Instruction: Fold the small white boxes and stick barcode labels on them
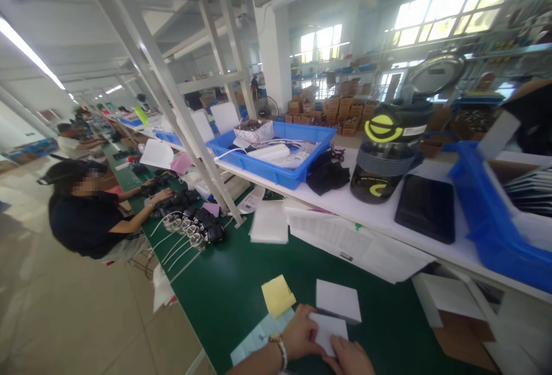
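Note:
My left hand (301,332), with a bracelet at its wrist, grips the left side of a small white box (328,332) near the front edge of the green table. On the box's near right side rests my right hand (350,356), its thumb on the top face and its other fingers partly hidden. A second white box (338,300) lies flat just beyond them. To the left is a folded yellow paper (278,295), and light blue paper sheets (259,337) lie partly under my left forearm.
Above the green table (241,271) runs a white shelf with a blue tray (276,176), a dark bottle (388,150), a black tablet (425,208) and another blue bin (487,219). A co-worker (88,214) sits at left beside several black devices with white cables (190,225). An open carton (461,317) stands at right.

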